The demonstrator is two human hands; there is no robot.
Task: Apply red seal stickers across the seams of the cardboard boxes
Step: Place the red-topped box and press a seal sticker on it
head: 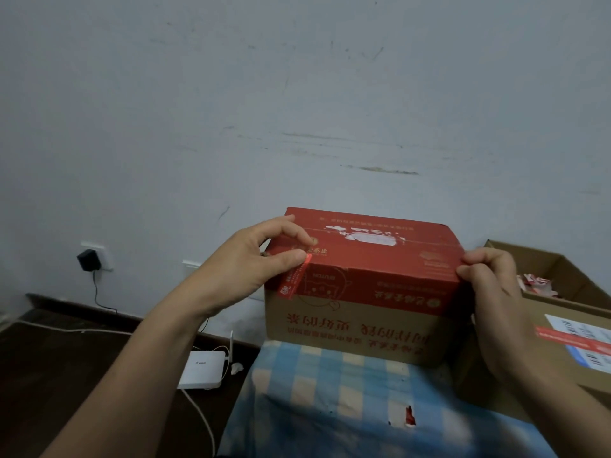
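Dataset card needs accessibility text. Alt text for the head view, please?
A person's left hand pinches the top of a red seal sticker at the upper-left front edge of a red-topped cardboard box, while the right hand grips its right top corner. The box sits on a blue checked cloth, with an open brown box to its right.

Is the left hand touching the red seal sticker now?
Touching. In the head view, the thumb of the left hand presses the red seal sticker onto the cardboard box.
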